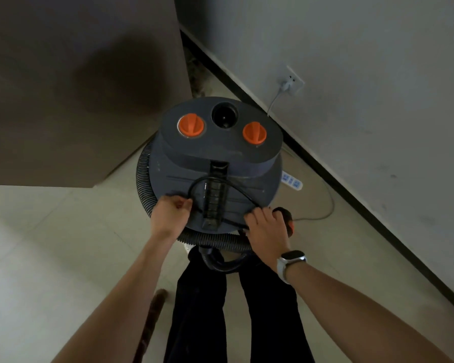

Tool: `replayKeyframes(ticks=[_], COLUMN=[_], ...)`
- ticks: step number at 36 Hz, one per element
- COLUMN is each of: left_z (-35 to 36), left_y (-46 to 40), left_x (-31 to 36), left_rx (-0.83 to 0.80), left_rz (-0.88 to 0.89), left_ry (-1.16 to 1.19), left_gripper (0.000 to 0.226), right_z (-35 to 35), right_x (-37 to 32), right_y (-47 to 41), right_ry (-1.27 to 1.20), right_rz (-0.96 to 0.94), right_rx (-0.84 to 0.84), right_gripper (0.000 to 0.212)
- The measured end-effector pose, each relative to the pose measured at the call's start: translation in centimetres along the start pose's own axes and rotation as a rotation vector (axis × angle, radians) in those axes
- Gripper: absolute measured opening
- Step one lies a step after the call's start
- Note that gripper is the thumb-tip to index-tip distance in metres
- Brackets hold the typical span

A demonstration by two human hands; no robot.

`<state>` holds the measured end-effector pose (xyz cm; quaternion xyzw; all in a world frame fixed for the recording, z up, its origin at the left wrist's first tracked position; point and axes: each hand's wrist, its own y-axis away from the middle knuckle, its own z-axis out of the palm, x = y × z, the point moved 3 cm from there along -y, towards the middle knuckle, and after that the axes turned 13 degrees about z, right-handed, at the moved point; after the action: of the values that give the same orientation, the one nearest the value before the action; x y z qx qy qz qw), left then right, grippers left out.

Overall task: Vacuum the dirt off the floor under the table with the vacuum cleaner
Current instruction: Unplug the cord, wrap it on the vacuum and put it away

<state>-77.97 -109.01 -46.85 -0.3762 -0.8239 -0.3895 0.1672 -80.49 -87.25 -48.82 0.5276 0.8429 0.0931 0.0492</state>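
Your right hand [266,229] hides the cord [236,191] end; vacuum cleaner [218,166] base hidden under its lid; brown cabinet [76,87] cut off top-left.

Cabinet [84,87] left, wall [351,74] right

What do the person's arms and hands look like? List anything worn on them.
Both forearms are bare, with no sleeves in view. The left hand wears nothing: no glove, ring or band shows. The right hand is gloveless too, but its wrist carries a watch with a dark rectangular face on a white strap. No markings are visible on either arm.
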Motion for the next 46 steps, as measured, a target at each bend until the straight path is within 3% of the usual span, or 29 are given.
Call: replayKeyframes(ticks=[1,3,5,6,9,13,16,19,23,32,36,41,46], left_z=[0.0,-0.3,-0.7,-0.9,-0.2,2.8,4.2,3.3,0.4,0.6,0.5,1.6,2.8], left_y=[-0.3,-0.9,-1.0,-1.0,-0.3,-0.2,-0.4,-0.5,-0.4,0.8,1.9,3.0,3.0], left_x=[0.1,0.5,1.4,2.0,4.9,7.2,8.3,8.7,6.8,0.5,0.8,3.6,4.0], left_rx=[-0.03,-0.03,0.046,0.095,0.143,0.059,0.096,0.2,0.305,0.14,0.158,0.084,0.027], left_rz=[0.015,0.094,0.247,0.364,0.783,1.078,1.178,1.093,0.815,0.249,0.276,0.575,0.553], left_ry=[-0.03,-0.005,0.073,0.065,-0.156,-0.567,-0.625,-0.63,-0.45,-0.239,-0.109,-0.155,-0.271], left_gripper=[0.02,0.019,0.03,0.037,0.047,0.043,0.026,0.022,0.032,0.025,0.036,0.056,0.067], right_z=[0.2,0.1,-0.2,-0.6,-1.1,-3.0,-3.8,-4.5,-5.6,-8.2,-7.4,-5.1,-4.1], right_x=[0.0,0.3,0.8,1.1,2.5,4.2,6.3,8.6,13.0,13.0,9.2,6.8,5.6], right_y=[-0.1,-0.3,-0.3,-0.3,-0.6,-1.6,-2.1,-2.2,-2.7,-4.9,-6.3,-6.7,-6.4], right_ry=[0.017,-0.008,-0.057,-0.087,-0.176,-0.231,-0.209,-0.212,-0.237,-0.703,-0.69,-0.555,-0.904], right_rz=[-0.023,-0.064,-0.1,-0.107,-0.15,-0.199,-0.2,-0.093,0.268,0.641,0.5,0.527,0.701], right_rx=[0.027,0.031,-0.004,-0.031,-0.085,-0.012,-0.05,-0.142,-0.145,0.052,-0.053,-0.137,-0.346], right_gripper=[0.013,0.019,0.012,0.022,0.064,0.056,0.048,0.045,0.028,0.031,0.027,0.033,0.054])
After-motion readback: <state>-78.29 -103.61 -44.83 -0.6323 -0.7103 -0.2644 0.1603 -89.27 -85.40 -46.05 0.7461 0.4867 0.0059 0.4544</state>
